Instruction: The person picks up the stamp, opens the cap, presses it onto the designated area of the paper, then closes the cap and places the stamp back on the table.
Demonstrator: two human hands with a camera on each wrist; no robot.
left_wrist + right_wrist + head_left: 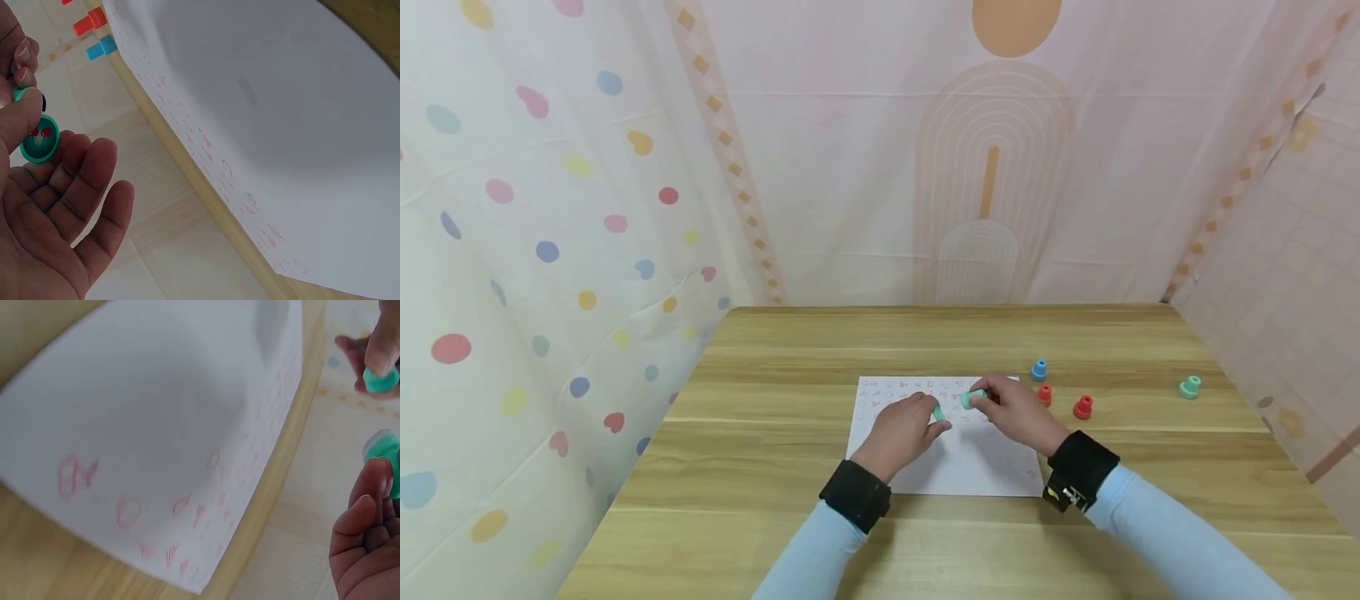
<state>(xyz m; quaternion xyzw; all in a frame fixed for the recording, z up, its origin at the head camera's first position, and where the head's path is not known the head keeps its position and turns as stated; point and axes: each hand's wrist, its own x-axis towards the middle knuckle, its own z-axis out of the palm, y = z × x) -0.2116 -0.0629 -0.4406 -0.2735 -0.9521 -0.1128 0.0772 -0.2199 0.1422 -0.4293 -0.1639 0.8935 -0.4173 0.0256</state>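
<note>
Before a pale patterned curtain (pixel 850 183), above the white paper sheet (pixel 962 477) on the wood-grain worktop (pixel 760 400), the left hand (pixel 900 429) pinches a small round green plastic piece (pixel 938 412) and the right hand (pixel 1017 412) a green plastic cylinder (pixel 972 398), both probably light, stiff, best held by their sides.
</note>
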